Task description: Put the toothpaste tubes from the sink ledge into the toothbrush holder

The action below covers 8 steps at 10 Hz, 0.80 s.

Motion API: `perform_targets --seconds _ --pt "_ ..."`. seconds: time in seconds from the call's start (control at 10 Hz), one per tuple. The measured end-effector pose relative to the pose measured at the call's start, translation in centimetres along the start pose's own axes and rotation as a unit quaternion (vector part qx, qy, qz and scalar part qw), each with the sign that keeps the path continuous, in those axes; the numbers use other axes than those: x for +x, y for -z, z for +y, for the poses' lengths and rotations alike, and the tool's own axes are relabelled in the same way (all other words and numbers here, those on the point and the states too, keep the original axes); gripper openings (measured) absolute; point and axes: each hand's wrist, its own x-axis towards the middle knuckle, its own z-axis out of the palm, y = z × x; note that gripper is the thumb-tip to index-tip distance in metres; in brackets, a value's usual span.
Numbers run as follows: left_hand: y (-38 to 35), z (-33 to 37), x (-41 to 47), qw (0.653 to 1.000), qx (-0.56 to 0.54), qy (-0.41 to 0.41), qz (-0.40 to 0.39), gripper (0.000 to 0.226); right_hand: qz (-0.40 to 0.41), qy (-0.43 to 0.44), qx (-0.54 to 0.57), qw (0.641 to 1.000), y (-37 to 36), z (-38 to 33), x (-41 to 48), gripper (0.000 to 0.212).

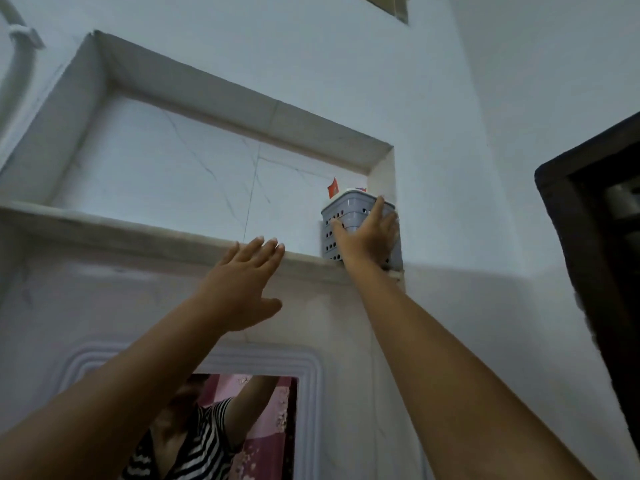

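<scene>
High in the white tiled wall niche [194,161], the grey perforated plastic toothbrush holder [343,220] sits in the right corner, a red tube tip [333,188] poking out. The right hand [367,237] wraps its front; the left hand [242,282] hovers spread and empty by the ledge. Best to grip low and lift straight, supporting underneath.

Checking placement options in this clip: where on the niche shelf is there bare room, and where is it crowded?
The shelf is bare from its left end to the left hand. The right corner is crowded: the holder stands against the niche's side wall, with the right hand spread on it.
</scene>
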Motion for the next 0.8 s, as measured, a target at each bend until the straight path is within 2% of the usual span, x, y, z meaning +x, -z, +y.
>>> perform_targets --seconds 0.2,0.4,0.5,0.6,0.7,0.8 --pt "0.0 0.1 -0.1 1.000 -0.001 0.004 -0.010 0.088 -0.034 0.018 -0.053 0.998 -0.5 1.8 -0.1 0.108" --pt "0.9 0.3 -0.2 0.999 0.003 0.007 -0.040 0.087 -0.108 0.023 -0.092 0.990 0.9 2.1 -2.8 0.099" --pt "1.5 0.8 -1.0 0.999 0.015 0.004 -0.048 0.082 -0.127 0.032 -0.012 0.991 2.3 2.0 -7.5 0.086" --pt "1.8 1.5 -4.1 1.000 -0.020 0.000 -0.011 0.075 -0.147 0.059 0.057 0.986 4.9 1.4 -13.2 0.069" --pt "2.4 2.4 -10.8 0.994 -0.055 -0.001 0.099 0.072 -0.172 0.114 0.099 0.973 8.5 0.5 -19.4 0.054" --pt "3.6 3.2 -17.6 0.981 -0.047 0.030 0.183 0.069 -0.165 0.168 0.121 0.964 11.3 0.6 -24.5 0.057"
